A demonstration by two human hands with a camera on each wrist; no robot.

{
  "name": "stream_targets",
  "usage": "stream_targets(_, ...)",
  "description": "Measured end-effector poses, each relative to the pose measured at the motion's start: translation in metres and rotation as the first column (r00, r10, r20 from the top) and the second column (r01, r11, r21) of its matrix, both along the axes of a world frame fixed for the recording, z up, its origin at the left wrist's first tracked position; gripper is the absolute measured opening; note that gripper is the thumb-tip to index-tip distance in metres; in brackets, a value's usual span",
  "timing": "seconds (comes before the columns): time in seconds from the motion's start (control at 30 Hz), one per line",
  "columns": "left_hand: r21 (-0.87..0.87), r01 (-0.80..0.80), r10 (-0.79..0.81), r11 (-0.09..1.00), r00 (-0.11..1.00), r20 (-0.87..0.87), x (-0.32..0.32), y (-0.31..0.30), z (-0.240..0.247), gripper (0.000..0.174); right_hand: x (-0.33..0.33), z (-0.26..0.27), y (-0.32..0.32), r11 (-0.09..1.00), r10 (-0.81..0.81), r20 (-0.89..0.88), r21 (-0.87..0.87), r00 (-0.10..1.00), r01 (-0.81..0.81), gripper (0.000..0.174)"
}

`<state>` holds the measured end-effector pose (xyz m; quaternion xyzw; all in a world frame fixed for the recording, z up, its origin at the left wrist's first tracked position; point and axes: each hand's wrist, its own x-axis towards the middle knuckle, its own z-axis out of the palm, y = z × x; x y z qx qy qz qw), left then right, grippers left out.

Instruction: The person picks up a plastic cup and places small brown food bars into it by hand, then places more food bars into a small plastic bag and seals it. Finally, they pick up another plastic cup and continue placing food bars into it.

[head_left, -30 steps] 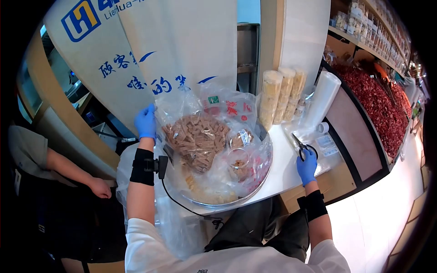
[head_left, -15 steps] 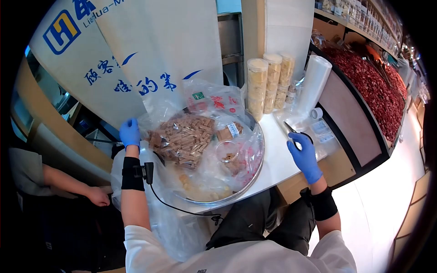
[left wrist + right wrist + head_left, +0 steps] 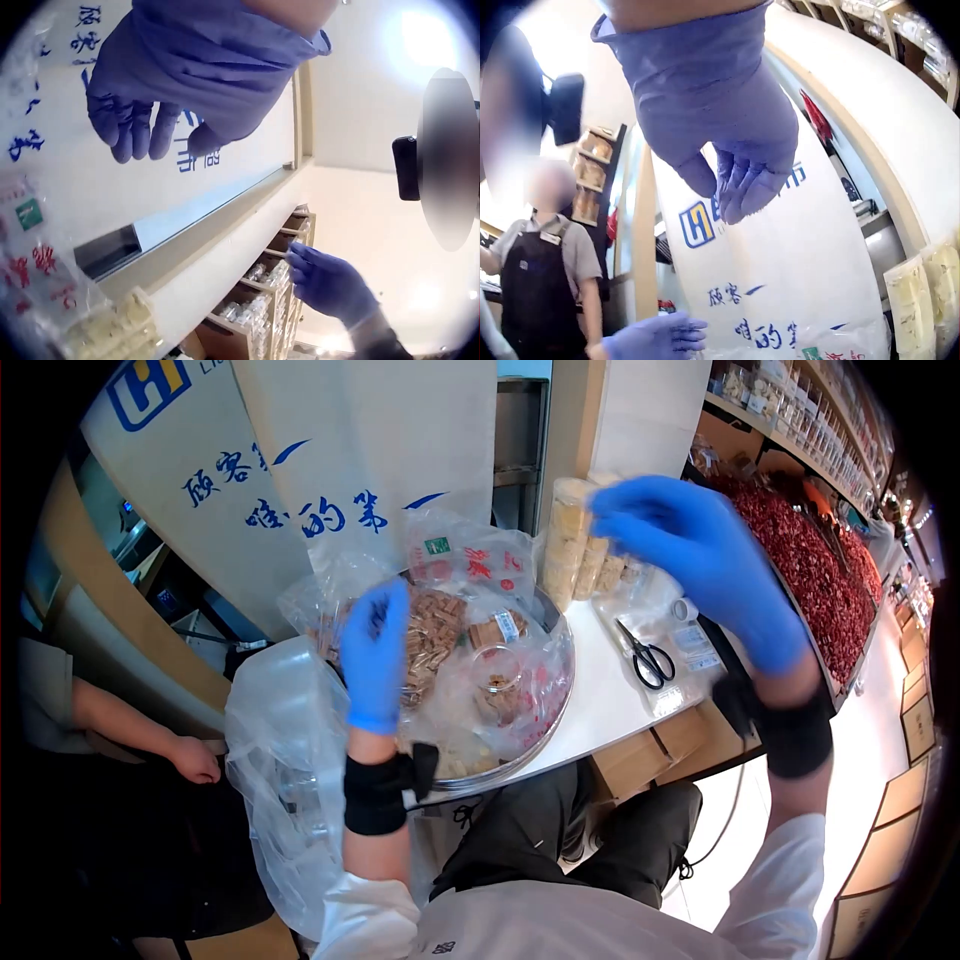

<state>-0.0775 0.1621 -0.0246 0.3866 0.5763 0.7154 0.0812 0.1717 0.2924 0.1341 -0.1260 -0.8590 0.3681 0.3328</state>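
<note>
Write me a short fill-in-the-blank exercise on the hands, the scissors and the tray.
The left hand and right hand are both gloved in ____.
The scissors have handles coloured ____.
The tray has a rim whose shape is ____.
Seen from the head camera, the scissors lie to the tray's ____.
Missing words: blue; black; round; right.

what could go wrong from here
The stacked jars might get knocked: the raised right hand appears in front of them in the head view, though the real gap is hard to judge.
The scissors lie on flat plastic packaging near the counter's front edge, so a bump could slide them off.
The dangling cable hangs beside the person's leg and could snag.
</note>
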Motion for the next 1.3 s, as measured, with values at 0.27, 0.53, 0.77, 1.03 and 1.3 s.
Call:
stream_targets(0.27, 0.036, 0.027, -0.038, 0.999, 0.940, 0.338, 0.047, 0.009, -0.097, 0.027, -0.158, -0.204, 0.145, 0.913, -0.341, 0.638, 0.400, 0.691, 0.081, 0.029)
stream_targets(0.53, 0.117, -0.053, 0.000, 0.992, 0.913, 0.408, 0.041, 0.011, -0.108, 0.028, -0.154, -0.309, 0.178, 0.955, -0.280, 0.806, 0.182, 0.521, 0.232, 0.051)
stream_targets(0.77, 0.122, -0.034, -0.020, 0.992, 0.910, 0.415, 0.039, 0.013, -0.114, 0.028, -0.155, -0.288, 0.160, 0.970, -0.163, 0.843, 0.231, 0.512, -0.072, 0.052)
stream_targets(1.03, 0.083, -0.017, -0.023, 0.996, 0.888, 0.460, 0.035, 0.010, -0.118, 0.028, -0.150, -0.298, 0.175, 0.908, -0.027, 0.836, -0.209, 0.548, 0.364, 0.053)
stream_targets(1.3, 0.052, 0.005, -0.029, 0.999, 0.885, 0.466, 0.035, 0.009, -0.122, 0.029, -0.147, -0.301, 0.172, 0.817, 0.073, 0.715, -0.443, 0.695, 0.370, 0.033)
